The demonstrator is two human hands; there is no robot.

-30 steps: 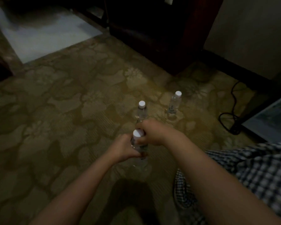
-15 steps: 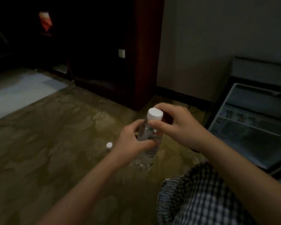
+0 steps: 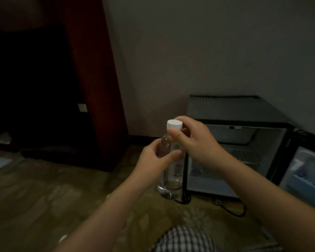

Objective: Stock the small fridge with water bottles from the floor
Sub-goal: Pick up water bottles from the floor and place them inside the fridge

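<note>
Water bottle (image 3: 169,186), the only one plainly in view, is upright off the carpet (image 3: 44,197): the left hand (image 3: 155,161) has its fingers curled round the middle, the right hand (image 3: 195,142) pinches the neck just under the white cap (image 3: 174,124), and the single small fridge (image 3: 225,108) stands open just beyond, to the right. If full it should feel fairly heavy, its thin smooth wall apt to dent or slip, so the middle and the stiffer neck suit gripping.

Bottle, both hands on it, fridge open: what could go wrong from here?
The right hand pinches the bottle just under the cap; the grip may slip if the left hand lets go.
The cable lies on the floor before the fridge and could snag an arm.
The wire shelf sits low; upright, it may not fit.
</note>
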